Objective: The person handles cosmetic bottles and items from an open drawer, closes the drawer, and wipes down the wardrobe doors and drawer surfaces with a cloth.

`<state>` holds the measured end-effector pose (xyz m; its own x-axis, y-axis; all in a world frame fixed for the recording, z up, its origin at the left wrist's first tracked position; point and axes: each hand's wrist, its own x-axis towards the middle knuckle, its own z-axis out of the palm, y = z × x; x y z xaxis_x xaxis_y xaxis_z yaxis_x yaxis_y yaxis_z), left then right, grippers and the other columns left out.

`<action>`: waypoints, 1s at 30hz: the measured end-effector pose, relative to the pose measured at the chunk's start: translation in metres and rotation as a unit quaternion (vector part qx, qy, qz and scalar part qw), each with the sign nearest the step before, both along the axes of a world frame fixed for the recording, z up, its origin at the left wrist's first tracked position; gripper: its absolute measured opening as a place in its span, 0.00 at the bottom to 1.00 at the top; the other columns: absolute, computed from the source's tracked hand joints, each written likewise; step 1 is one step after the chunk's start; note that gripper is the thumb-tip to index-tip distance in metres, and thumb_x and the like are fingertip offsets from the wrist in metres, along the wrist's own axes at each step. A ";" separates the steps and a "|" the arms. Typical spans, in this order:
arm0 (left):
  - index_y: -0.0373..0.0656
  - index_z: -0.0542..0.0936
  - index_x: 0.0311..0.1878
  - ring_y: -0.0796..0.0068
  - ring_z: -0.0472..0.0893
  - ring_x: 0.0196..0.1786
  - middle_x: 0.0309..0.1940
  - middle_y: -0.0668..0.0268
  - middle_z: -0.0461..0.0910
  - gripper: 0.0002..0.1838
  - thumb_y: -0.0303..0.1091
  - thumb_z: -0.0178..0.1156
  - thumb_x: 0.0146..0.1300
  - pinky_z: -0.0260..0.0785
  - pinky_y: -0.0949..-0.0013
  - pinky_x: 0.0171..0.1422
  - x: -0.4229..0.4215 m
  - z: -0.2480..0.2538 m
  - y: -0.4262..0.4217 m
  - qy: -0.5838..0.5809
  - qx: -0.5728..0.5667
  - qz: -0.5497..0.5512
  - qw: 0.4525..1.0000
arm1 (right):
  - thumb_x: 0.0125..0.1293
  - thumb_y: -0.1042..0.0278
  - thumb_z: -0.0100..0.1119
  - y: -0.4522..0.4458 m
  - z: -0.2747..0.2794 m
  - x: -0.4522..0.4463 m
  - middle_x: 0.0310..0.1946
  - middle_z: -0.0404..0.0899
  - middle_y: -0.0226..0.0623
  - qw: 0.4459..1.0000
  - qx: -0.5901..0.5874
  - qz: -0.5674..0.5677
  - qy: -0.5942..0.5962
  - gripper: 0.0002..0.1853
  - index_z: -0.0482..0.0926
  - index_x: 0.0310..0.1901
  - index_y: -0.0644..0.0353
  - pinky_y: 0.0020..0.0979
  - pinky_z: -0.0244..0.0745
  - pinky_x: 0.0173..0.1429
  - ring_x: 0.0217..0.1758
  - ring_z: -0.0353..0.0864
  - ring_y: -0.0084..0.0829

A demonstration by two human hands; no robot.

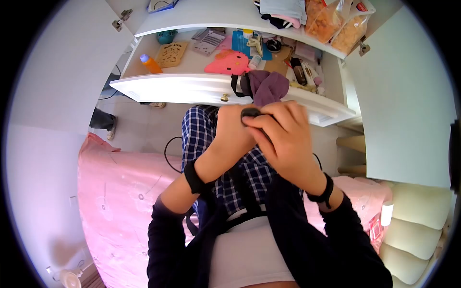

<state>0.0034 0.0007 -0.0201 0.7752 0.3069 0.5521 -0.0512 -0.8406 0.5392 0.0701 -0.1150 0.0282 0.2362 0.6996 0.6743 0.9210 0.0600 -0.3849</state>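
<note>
Both hands meet in front of my lap at the drawer's front edge. My right hand [284,129] has its thumb and fingers closed on a small dark rounded piece [249,114], pressed against my left hand. My left hand [231,127] shows its back. Its fingers are mostly hidden behind the right hand. Just beyond the hands, a crumpled purple cloth [269,86] with a black strap [236,86] lies over the drawer front. Whether the cloth joins the dark piece, I cannot tell. Black bands circle both wrists.
The open white drawer [177,89] holds a pink Hello Kitty item [228,62], an orange bottle [151,63], a Hello Kitty card [171,54] and several small things. Cabinet doors stand at both sides. Snack bags [348,33] sit above. Pink bedding [120,192] is below; another person's foot [111,129] shows left.
</note>
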 end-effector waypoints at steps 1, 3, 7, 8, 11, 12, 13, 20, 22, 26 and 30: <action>0.45 0.75 0.18 0.61 0.79 0.22 0.16 0.64 0.76 0.08 0.35 0.62 0.44 0.65 0.63 0.23 0.003 -0.005 0.004 -0.009 0.000 0.002 1.000 | 0.51 0.71 0.65 0.003 -0.001 0.004 0.34 0.74 0.33 1.000 -0.004 -0.007 -0.029 0.08 0.80 0.35 0.55 0.36 0.66 0.42 0.37 0.71 0.37; 0.45 0.75 0.16 0.63 0.78 0.19 0.14 0.64 0.75 0.09 0.35 0.61 0.46 0.66 0.65 0.22 -0.004 0.001 0.002 0.053 0.098 0.033 0.993 | 0.54 0.72 0.63 0.000 0.004 0.010 0.36 0.75 0.33 0.993 -0.027 0.041 0.105 0.07 0.80 0.36 0.56 0.36 0.65 0.42 0.37 0.73 0.36; 0.45 0.76 0.15 0.66 0.77 0.16 0.12 0.65 0.74 0.10 0.36 0.60 0.48 0.67 0.66 0.21 -0.008 0.022 0.007 0.138 0.216 0.098 0.961 | 0.56 0.71 0.63 -0.004 0.039 0.018 0.37 0.76 0.32 0.953 0.105 0.044 0.281 0.07 0.79 0.37 0.58 0.35 0.64 0.42 0.36 0.75 0.36; 0.46 0.76 0.16 0.66 0.77 0.17 0.13 0.65 0.75 0.10 0.36 0.60 0.48 0.68 0.66 0.22 -0.007 0.019 0.009 0.151 0.226 0.104 0.957 | 0.56 0.71 0.63 -0.005 0.040 0.015 0.37 0.76 0.33 0.962 0.121 0.037 0.240 0.08 0.79 0.38 0.58 0.35 0.63 0.42 0.36 0.75 0.36; 0.47 0.76 0.18 0.64 0.79 0.21 0.15 0.65 0.76 0.07 0.36 0.60 0.47 0.68 0.67 0.24 -0.003 0.020 0.011 0.003 0.096 0.056 0.994 | 0.55 0.71 0.64 0.002 0.022 0.002 0.37 0.76 0.33 0.994 0.092 0.036 0.042 0.09 0.78 0.38 0.59 0.35 0.63 0.41 0.36 0.75 0.37; 0.47 0.76 0.19 0.61 0.79 0.24 0.17 0.64 0.76 0.06 0.35 0.59 0.47 0.68 0.66 0.27 -0.002 0.033 0.008 0.052 0.045 0.038 0.997 | 0.54 0.71 0.64 0.008 0.009 0.000 0.36 0.76 0.34 0.998 0.064 0.014 0.024 0.09 0.78 0.38 0.59 0.35 0.63 0.41 0.36 0.74 0.37; 0.47 0.75 0.19 0.61 0.79 0.24 0.17 0.64 0.76 0.06 0.35 0.60 0.47 0.68 0.65 0.26 -0.002 0.025 0.008 0.046 0.024 0.032 0.998 | 0.54 0.71 0.65 0.013 -0.007 -0.002 0.36 0.76 0.34 0.999 0.035 -0.009 0.008 0.09 0.78 0.37 0.59 0.35 0.63 0.41 0.36 0.74 0.37; 0.46 0.76 0.16 0.64 0.79 0.19 0.17 0.65 0.78 0.08 0.34 0.60 0.47 0.69 0.65 0.23 0.007 0.017 0.011 0.123 0.198 0.135 0.963 | 0.52 0.76 0.65 0.003 0.021 0.017 0.30 0.76 0.36 0.972 0.116 0.010 0.206 0.07 0.78 0.33 0.62 0.35 0.65 0.41 0.36 0.73 0.40; 0.45 0.78 0.21 0.58 0.79 0.22 0.18 0.62 0.78 0.08 0.37 0.62 0.49 0.70 0.64 0.26 0.008 0.021 0.020 0.133 0.142 0.133 0.972 | 0.52 0.76 0.65 0.006 0.034 0.013 0.30 0.76 0.36 0.971 0.164 0.016 0.172 0.07 0.78 0.33 0.62 0.34 0.67 0.41 0.35 0.73 0.39; 0.46 0.81 0.24 0.59 0.80 0.25 0.19 0.62 0.79 0.03 0.33 0.63 0.44 0.70 0.65 0.29 0.002 0.022 0.023 -0.045 -0.087 0.051 0.994 | 0.52 0.76 0.66 0.031 -0.002 0.005 0.31 0.76 0.36 0.999 0.039 0.032 -0.008 0.08 0.78 0.35 0.62 0.32 0.69 0.40 0.34 0.74 0.36; 0.45 0.80 0.22 0.60 0.79 0.22 0.18 0.62 0.77 0.05 0.35 0.62 0.47 0.70 0.63 0.26 0.000 0.020 0.033 -0.004 0.067 0.148 0.987 | 0.50 0.75 0.67 0.036 0.012 0.018 0.31 0.76 0.34 0.991 0.070 0.082 0.083 0.10 0.79 0.36 0.58 0.32 0.67 0.41 0.34 0.74 0.34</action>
<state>0.0038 0.0336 -0.0004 0.6581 0.4430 0.6088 0.2038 -0.8832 0.4224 0.0881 -0.0788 0.0402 0.2426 0.6408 0.7284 0.8193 0.2667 -0.5076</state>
